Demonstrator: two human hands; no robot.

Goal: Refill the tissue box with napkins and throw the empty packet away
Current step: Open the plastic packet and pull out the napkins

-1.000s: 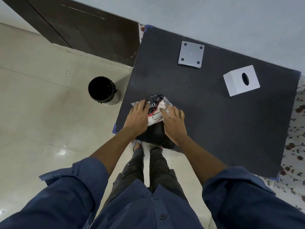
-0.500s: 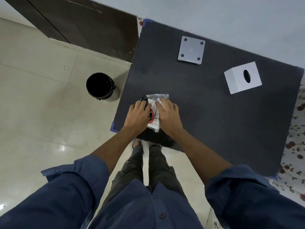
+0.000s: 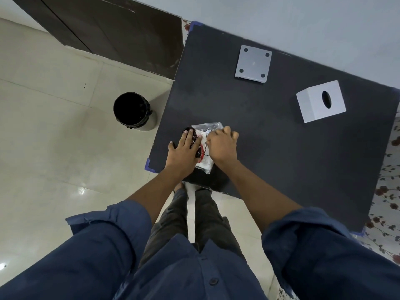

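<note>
A clear plastic napkin packet (image 3: 205, 146) with red and black print lies near the front left corner of the black table (image 3: 270, 135). My left hand (image 3: 183, 151) presses flat on its left side, fingers spread. My right hand (image 3: 220, 146) is curled over the packet's right side, gripping the plastic. The white tissue box cover (image 3: 320, 101) with an oval slot stands at the far right of the table. Its flat white base plate (image 3: 253, 64), with a dark dot in each corner, lies apart at the far middle.
A black-lined bin (image 3: 132, 110) stands on the tiled floor just left of the table. A dark wooden door (image 3: 112, 33) is at the back left. A flowered cloth (image 3: 387, 204) hangs beyond the table's right edge. My legs are below the table's front edge.
Both hands have drawn closer together on the packet and crumpled it narrower. My right hand has closed on the plastic.
</note>
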